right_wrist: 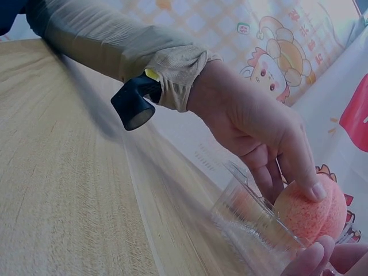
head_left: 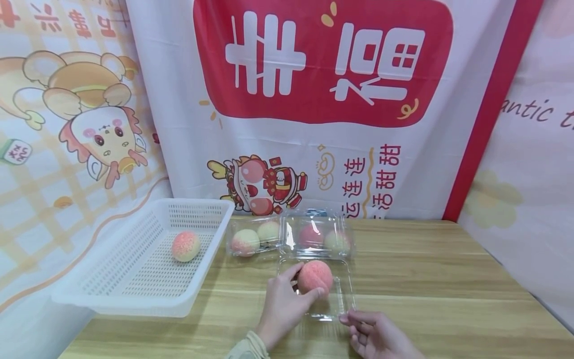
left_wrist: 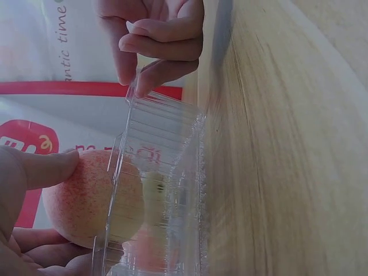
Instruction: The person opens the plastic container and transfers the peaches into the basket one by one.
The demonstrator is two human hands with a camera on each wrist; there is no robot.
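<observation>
1. Clock directions run as my head view shows them, with 12 pointing away from me.
2. My left hand (head_left: 284,305) grips a pink ball (head_left: 316,275), thumb pressed at its 5 o'clock side, fingers bent around its 9 o'clock side.
3. The ball is at the clear tray (head_left: 344,291), its lower part behind the see-through wall in my left wrist view; whether it touches the floor of the tray, I cannot tell.
4. My right hand (head_left: 381,335) pinches the tray's rim at its 5 o'clock corner, the other fingers loosely curled.
5. At 12 o'clock from the tray, a rose ball (head_left: 311,236) and a pale ball (head_left: 337,243) show through clear plastic.
6. At 11 o'clock, a clear pack (head_left: 274,245) holds two more balls.
7. Between 9 and 10 o'clock, a white basket (head_left: 134,305) holds one speckled ball (head_left: 186,246).
8. The tray rests on a wooden table (head_left: 430,279); a red-and-white banner (head_left: 320,65) hangs beyond, at 12 o'clock.
</observation>
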